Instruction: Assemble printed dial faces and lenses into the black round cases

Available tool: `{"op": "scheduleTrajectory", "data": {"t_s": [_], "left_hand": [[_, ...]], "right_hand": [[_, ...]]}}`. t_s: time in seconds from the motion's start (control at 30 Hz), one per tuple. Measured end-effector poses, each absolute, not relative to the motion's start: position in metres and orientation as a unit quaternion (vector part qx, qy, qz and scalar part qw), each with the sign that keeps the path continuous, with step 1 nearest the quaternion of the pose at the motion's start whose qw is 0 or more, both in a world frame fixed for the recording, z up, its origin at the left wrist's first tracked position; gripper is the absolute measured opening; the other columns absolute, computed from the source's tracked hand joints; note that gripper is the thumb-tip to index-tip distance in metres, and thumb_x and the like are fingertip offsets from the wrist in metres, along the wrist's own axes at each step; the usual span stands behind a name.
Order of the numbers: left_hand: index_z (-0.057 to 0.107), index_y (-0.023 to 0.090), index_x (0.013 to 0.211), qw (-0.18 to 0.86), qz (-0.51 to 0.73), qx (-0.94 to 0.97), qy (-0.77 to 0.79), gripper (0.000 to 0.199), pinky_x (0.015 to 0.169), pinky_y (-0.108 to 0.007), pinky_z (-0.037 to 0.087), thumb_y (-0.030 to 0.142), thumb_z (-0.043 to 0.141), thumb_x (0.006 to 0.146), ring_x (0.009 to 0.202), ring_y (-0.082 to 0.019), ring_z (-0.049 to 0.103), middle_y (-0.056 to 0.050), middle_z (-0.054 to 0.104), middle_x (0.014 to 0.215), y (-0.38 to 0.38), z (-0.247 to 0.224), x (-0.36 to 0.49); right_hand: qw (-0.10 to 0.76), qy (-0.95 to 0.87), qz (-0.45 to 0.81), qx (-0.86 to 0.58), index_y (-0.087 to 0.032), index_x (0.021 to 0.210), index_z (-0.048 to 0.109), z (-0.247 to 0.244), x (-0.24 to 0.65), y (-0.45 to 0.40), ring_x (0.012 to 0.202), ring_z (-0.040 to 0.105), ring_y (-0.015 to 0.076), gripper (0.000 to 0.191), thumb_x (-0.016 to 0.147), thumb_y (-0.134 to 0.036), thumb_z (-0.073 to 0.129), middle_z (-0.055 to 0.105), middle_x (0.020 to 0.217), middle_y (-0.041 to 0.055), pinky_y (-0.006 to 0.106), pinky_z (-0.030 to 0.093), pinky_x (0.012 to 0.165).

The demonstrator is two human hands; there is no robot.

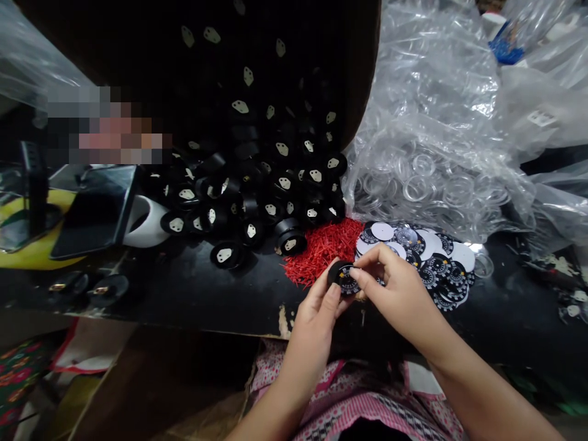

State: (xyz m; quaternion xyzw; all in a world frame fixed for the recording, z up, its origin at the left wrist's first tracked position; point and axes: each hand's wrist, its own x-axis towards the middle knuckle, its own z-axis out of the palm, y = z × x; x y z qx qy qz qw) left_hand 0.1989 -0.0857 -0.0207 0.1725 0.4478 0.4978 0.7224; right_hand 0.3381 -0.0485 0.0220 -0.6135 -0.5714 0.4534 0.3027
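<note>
The left hand (320, 300) grips a black gauge (334, 274), its dial (349, 284) apparently seated; the right hand (391, 280) touches it (pinching what, I cannot tell). Beyond both hands, red pointers (326, 250) and clear rings (416, 188) lie unfitted.

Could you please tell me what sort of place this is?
Probably a small assembly workshop: many loose black round parts, a heap of thin red pieces and a pile of printed discs lie grouped by kind on one dark worktop.

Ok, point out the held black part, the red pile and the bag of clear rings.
Held black part (346, 282): head view, on its marked face.
Red pile (325, 250): head view, middle of the heap.
Bag of clear rings (420, 184): head view, lower front.
</note>
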Motion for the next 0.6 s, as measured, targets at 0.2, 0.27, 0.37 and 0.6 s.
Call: {"op": "scheduleTrajectory", "data": {"t_s": [0.2, 0.27, 0.37, 0.6], "left_hand": [[0.070, 0.029, 0.123, 0.727, 0.475, 0.209, 0.450, 0.035, 0.101, -0.036, 0.055, 0.036, 0.070, 0.089, 0.124, -0.025, 0.062, -0.004, 0.069, 0.133, -0.086, -0.022, 0.192], [0.070, 0.027, 0.120, 0.726, 0.472, 0.213, 0.452, 0.034, 0.100, -0.036, 0.055, 0.033, 0.070, 0.087, 0.120, -0.024, 0.065, -0.005, 0.071, 0.127, -0.086, -0.021, 0.193], [0.070, 0.025, 0.115, 0.720, 0.449, 0.229, 0.476, 0.030, 0.097, -0.037, 0.056, 0.029, 0.071, 0.085, 0.115, -0.024, 0.067, -0.005, 0.074, 0.118, -0.087, -0.021, 0.195], [0.070, 0.024, 0.113, 0.698, 0.400, 0.279, 0.524, 0.032, 0.100, -0.037, 0.053, 0.026, 0.073, 0.081, 0.110, -0.022, 0.069, -0.005, 0.075, 0.114, -0.096, -0.027, 0.183]], "right_hand": [[0.284, -0.569, 0.468, -0.614, -0.023, 0.084, 0.052, 0.019, 0.344, -0.048, 0.066, 0.062, 0.0160, 0.014, 0.089, -0.032, 0.062, 0.062, 0.075, -0.0012, 0.031, 0.050, 0.063], [0.273, -0.577, 0.455, -0.621, -0.023, 0.085, 0.052, 0.018, 0.344, -0.050, 0.067, 0.061, 0.0160, 0.015, 0.087, -0.033, 0.064, 0.062, 0.076, -0.0009, 0.030, 0.048, 0.062], [0.251, -0.591, 0.448, -0.622, -0.023, 0.093, 0.055, 0.017, 0.345, -0.058, 0.070, 0.060, 0.0160, 0.012, 0.086, -0.030, 0.062, 0.063, 0.082, 0.0003, 0.030, 0.048, 0.063], [0.189, -0.674, 0.408, -0.586, -0.023, 0.103, 0.064, 0.019, 0.382, -0.080, 0.091, 0.067, 0.0209, 0.015, 0.094, -0.028, 0.053, 0.072, 0.100, 0.0044, 0.037, 0.050, 0.081]]}}
